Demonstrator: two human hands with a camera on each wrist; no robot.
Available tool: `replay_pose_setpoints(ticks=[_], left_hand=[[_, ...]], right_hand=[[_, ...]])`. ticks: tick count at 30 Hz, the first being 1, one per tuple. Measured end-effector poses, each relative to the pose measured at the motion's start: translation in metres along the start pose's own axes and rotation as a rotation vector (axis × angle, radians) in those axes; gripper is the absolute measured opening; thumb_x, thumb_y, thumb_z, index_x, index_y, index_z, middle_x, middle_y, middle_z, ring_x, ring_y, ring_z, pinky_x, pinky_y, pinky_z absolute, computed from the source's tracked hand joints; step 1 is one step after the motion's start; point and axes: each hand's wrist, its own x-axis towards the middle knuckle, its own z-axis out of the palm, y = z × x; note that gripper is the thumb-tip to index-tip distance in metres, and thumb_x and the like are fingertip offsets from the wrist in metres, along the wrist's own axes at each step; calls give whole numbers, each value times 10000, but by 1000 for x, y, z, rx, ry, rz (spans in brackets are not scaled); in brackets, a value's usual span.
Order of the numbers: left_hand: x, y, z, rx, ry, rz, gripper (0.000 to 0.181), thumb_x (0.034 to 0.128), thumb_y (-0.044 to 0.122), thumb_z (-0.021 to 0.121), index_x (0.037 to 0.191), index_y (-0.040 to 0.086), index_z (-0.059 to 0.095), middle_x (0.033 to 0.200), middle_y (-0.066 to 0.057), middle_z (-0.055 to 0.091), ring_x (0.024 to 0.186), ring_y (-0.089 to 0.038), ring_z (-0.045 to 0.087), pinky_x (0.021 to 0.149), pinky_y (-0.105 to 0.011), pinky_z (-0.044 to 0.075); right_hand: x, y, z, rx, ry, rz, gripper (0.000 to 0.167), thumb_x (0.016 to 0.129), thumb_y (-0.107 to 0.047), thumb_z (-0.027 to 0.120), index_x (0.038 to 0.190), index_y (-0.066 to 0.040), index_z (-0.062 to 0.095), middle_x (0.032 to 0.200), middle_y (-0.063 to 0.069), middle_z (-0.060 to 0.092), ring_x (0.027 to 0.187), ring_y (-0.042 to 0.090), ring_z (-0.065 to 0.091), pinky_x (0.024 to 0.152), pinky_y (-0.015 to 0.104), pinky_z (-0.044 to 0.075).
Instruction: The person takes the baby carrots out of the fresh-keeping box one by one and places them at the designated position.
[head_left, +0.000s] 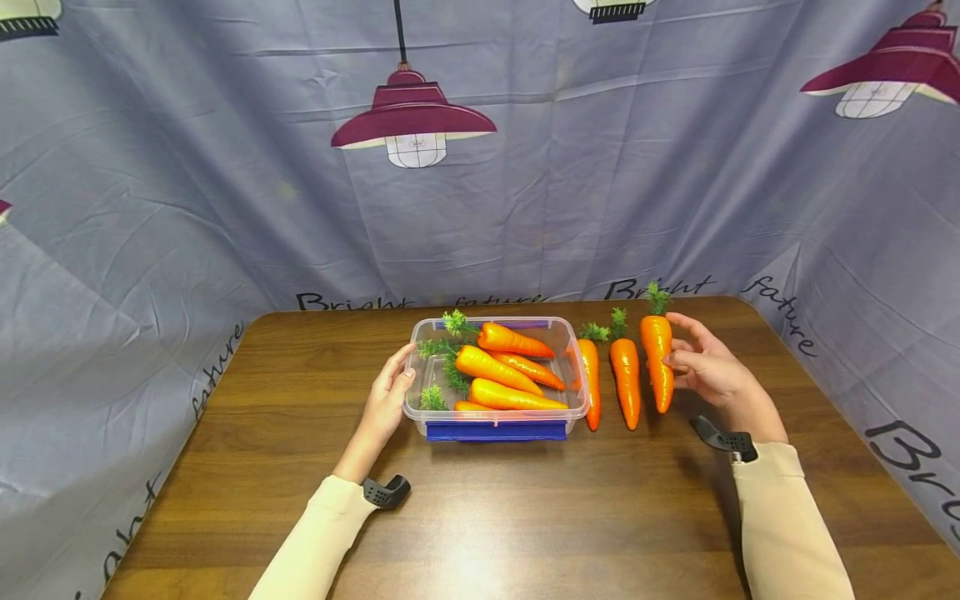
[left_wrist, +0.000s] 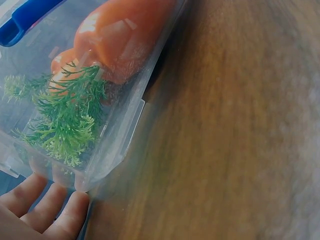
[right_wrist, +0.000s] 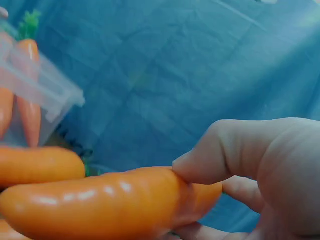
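A clear plastic box (head_left: pixel 497 422) with a blue front latch holds several orange carrots (head_left: pixel 517 395) with green, feathery tops. At its left end, my left hand (head_left: pixel 386 396) rests its fairly straight fingers against the outer wall. In the left wrist view, the fingertips (left_wrist: pixel 67 212) touch the wall under the rim. My right hand (head_left: pixel 712 371) pinches a carrot (head_left: pixel 657 354) between thumb and fingers, its leafy top pointing away. The right wrist view shows the thumb on this carrot (right_wrist: pixel 100 202); the fingers behind are partly hidden.
Two more carrots lie between the box and my right hand: one carrot (head_left: pixel 590 383) close against the box's right side, another carrot (head_left: pixel 626 379) beside it. All stand on a brown wooden table (head_left: pixel 495 517). A grey printed curtain (head_left: pixel 525 208) hangs behind and around the table.
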Motion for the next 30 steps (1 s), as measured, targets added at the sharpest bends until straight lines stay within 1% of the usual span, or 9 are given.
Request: replay_pose_setpoints(ticks=[3,6,11,14,17,18,21,25,30], left_hand=[[-1,0,0,-9,1,-1,476,1047,36,406,1513,-56,385,1622,-254,345,1528,-396,276,1212,-313,314],[-1,-1,0,-10,2,-1,476,1047,34,406,1512,-62,384,1620,-256,345,1528,-398,275,1163,-194,326],[-2,-1,0,-9,-1,6,475,1046,29,407,1510,-72,382,1618,-266,342,1533,-404,263,1214,-315,331],[-1,0,1,-5,-4,9,473,1049,32,407,1511,-66,386,1618,-261,344,1535,-398,262,1223,-357,325],[0,0,1,-3,-3,17,469,1048,28,409,1507,-67,391,1614,-265,349,1532,-400,267,1178,-200,334],[0,1,1,-2,-3,18,469,1049,26,408,1508,-66,392,1614,-263,350,1532,-399,268,1175,-190,330],[1,1,1,-10,-1,25,471,1045,17,409,1506,-76,390,1611,-273,348,1527,-407,271,1074,-61,327],[0,2,0,-18,-3,18,475,1044,19,408,1509,-76,382,1616,-272,340,1526,-408,270,1063,-57,330],[-1,1,-1,-21,-4,10,478,1045,30,406,1513,-68,380,1619,-266,339,1526,-401,274,1068,-59,321]], right_hand=[[1,4,-6,-160,84,66,645,949,108,487,1430,-285,314,1032,-46,627,824,114,676,671,343,609],[4,9,-6,-363,153,143,702,939,55,515,1534,-166,216,1151,66,553,825,98,623,678,347,596],[8,15,-2,-598,187,223,823,919,16,553,1586,-6,71,1337,349,378,873,169,610,707,404,624],[10,17,0,-660,203,236,822,916,8,578,1578,35,92,1316,380,383,856,183,608,691,405,631],[11,20,0,-688,214,229,814,917,-2,603,1568,63,118,1262,372,429,806,162,616,658,381,629],[11,20,0,-700,219,227,811,919,-13,618,1564,69,132,1255,372,437,791,159,615,648,375,627],[12,21,2,-745,232,218,796,933,-63,656,1552,78,176,1265,394,462,781,162,627,641,364,625],[14,22,7,-781,268,208,743,970,-125,647,1548,73,224,1335,421,461,845,184,644,667,366,632],[17,27,11,-741,298,195,669,992,-88,605,1544,68,262,1302,405,487,817,143,643,664,372,638]])
